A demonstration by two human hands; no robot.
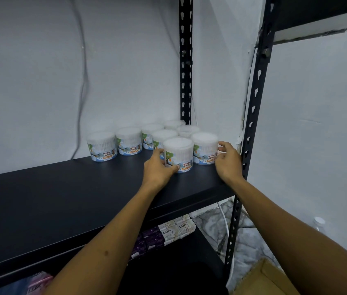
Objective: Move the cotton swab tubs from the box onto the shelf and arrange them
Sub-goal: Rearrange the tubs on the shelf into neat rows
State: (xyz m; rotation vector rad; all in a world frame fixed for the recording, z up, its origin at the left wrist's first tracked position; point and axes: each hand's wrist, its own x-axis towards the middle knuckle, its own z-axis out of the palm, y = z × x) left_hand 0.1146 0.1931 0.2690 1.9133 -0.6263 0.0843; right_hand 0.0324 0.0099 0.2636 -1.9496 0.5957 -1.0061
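Observation:
Several clear cotton swab tubs with white tops and blue-orange labels stand at the back right of the black shelf (66,199). My left hand (159,167) grips the front tub (180,154) from its left side, thumb on the label. To its right stands another tub (205,147), and my right hand (229,161) holds it from the right with curled fingers. Two more tubs (102,145) (129,141) stand in a row to the left along the wall. Other tubs sit behind the front pair.
A black slotted upright (251,133) stands just right of my right hand, another (185,60) at the back. Soap bars (177,229) lie on the lower shelf. A cardboard box (268,279) sits at the bottom right. A cable (83,81) hangs down the wall.

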